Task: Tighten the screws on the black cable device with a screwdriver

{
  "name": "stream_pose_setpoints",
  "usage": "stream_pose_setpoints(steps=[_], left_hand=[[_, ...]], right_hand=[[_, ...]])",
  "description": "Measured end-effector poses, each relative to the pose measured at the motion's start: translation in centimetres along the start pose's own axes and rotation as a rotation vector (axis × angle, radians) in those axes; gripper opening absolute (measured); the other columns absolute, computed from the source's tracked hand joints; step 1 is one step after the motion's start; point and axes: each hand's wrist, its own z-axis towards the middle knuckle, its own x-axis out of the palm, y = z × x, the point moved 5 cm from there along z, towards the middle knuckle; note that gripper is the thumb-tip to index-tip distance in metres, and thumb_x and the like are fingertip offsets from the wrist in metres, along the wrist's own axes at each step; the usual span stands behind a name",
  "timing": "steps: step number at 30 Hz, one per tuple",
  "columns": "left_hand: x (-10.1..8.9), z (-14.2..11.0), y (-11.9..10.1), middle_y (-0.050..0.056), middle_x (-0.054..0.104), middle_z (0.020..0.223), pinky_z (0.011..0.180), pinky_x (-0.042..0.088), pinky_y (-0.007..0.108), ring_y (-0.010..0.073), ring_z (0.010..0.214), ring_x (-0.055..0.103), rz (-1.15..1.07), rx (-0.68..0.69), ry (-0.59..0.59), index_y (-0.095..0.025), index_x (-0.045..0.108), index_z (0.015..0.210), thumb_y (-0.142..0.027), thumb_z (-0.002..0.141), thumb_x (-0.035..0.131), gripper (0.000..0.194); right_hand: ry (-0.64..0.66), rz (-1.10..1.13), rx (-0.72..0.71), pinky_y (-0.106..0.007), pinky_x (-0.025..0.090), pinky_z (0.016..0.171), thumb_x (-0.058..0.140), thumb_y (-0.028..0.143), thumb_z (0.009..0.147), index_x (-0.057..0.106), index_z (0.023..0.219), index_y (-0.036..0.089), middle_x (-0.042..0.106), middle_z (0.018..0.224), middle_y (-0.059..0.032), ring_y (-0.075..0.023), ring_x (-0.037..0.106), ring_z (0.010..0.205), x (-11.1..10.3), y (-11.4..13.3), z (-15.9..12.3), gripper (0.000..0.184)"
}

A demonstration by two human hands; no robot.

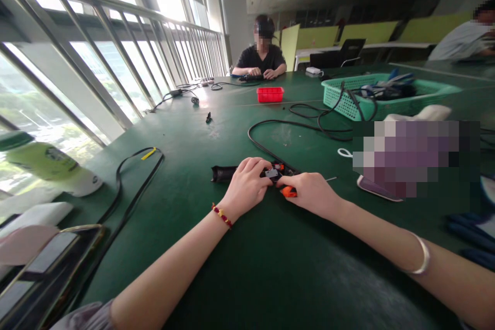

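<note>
My left hand (246, 185) is curled over a black tube-shaped device (223, 173) lying on the green table (216, 247), its fingers pressed on the device's open end where small wired parts (275, 171) show. My right hand (309, 193) is closed round an orange-handled tool (289, 192), its tip at those parts. A black cable (270, 136) runs from the device toward the back right. A beaded bracelet is on my left wrist, a pale bangle on my right.
A red box (270, 94) and a green basket (371, 95) of cables stand farther back. A phone (377, 189) lies right of my hands. A black strap (131, 175), a bottle (46, 165) and a phone (42, 273) lie left. One person sits across, another at far right.
</note>
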Motion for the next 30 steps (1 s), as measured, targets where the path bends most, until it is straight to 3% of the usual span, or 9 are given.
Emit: stream_pose_setpoints(steps=[4, 10, 21, 30], left_hand=[[0.1, 0.0, 0.0, 0.003, 0.061, 0.109, 0.098, 0.041, 0.039, 0.0215, 0.107, 0.050, -0.008, -0.012, 0.003, -0.023, 0.069, 0.073, -0.011, 0.078, 0.052, 0.022], [-0.1, 0.1, -0.2, 0.003, 0.062, 0.106, 0.097, 0.041, 0.037, 0.0198, 0.105, 0.052, -0.029, -0.005, -0.005, -0.022, 0.066, 0.081, -0.014, 0.079, 0.052, 0.017], [-0.6, 0.2, -0.7, 0.002, 0.066, 0.102, 0.095, 0.041, 0.034, 0.0176, 0.102, 0.054, -0.019, 0.048, -0.030, -0.022, 0.065, 0.088, -0.022, 0.087, 0.052, 0.013], [-1.2, 0.0, -1.1, 0.001, 0.068, 0.094, 0.092, 0.041, 0.034, 0.0164, 0.097, 0.056, 0.052, 0.118, -0.104, -0.021, 0.064, 0.085, -0.025, 0.091, 0.049, 0.017]], right_hand=[[0.022, -0.022, 0.013, -0.025, 0.038, 0.063, 0.053, 0.025, 0.080, 0.066, 0.094, 0.024, 0.071, 0.081, -0.0015, -0.0188, 0.067, 0.076, 0.0, 0.0, 0.1, 0.018], [0.019, 0.002, -0.010, -0.025, 0.036, 0.063, 0.050, 0.017, 0.080, 0.064, 0.092, 0.022, 0.071, 0.081, -0.0025, -0.0184, 0.067, 0.075, 0.1, -0.1, 0.1, 0.019], [-0.234, 0.098, -0.107, -0.025, 0.037, 0.063, 0.044, 0.025, 0.086, 0.065, 0.091, 0.021, 0.069, 0.076, -0.0023, -0.0158, 0.061, 0.065, 1.0, -0.2, -0.4, 0.022], [-0.294, 0.171, -0.071, -0.024, 0.040, 0.064, 0.047, 0.028, 0.087, 0.068, 0.095, 0.021, 0.071, 0.079, -0.0020, -0.0148, 0.060, 0.066, 0.4, -0.5, -0.6, 0.024]])
